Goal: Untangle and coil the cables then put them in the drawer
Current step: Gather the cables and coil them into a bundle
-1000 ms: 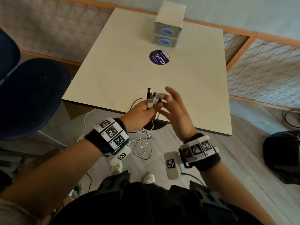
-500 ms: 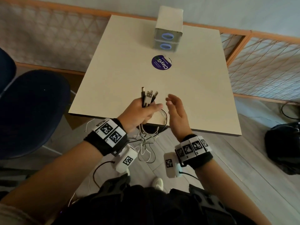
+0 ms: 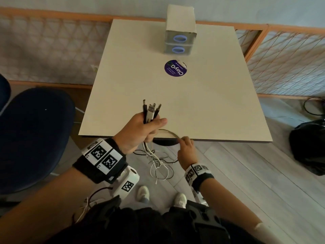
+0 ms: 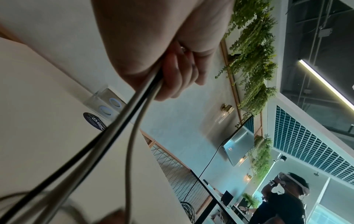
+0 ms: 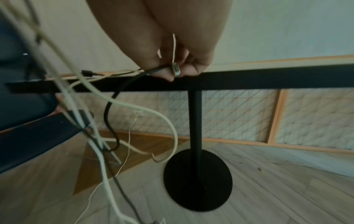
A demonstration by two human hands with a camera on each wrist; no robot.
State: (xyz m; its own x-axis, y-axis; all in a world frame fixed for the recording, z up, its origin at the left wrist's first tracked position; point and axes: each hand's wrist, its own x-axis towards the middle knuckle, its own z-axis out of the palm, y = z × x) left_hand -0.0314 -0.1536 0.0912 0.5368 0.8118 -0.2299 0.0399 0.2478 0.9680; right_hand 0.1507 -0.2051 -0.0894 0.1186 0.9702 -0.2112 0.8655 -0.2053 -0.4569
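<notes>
Coiling has barely begun, judging by how the black and white cables point(image 3: 159, 162) hang: their plug ends are gathered, one loop is forming, and most of the length dangles in a loose snarl below the edge of the pale, matte square worktop point(image 3: 202, 110). Untangling, winding and stowing all look left to do.

The left hand point(image 3: 140, 132) is curled round the bundle just below the connectors point(image 3: 151, 110), which stand up out of the fist: slim black plugs and a flat silvery USB end. The left wrist view shows smooth, round, rubbery strands, dark and off-white, running out from under the closed fingers point(image 4: 180, 72).

The right hand point(image 3: 187, 150) sits at the worktop's near edge, fingertips pinching a dark strand and a pale one where the loop point(image 3: 169, 133) bends; the right wrist view shows the pinch plainly.

The small grey two-drawer box point(image 3: 180, 41), each drawer front with a blue ringed oval pull, stands at the far end of the worktop, both drawers apparently closed, well apart from the cables. A round purple sticker point(image 3: 175, 68) lies just before it.
</notes>
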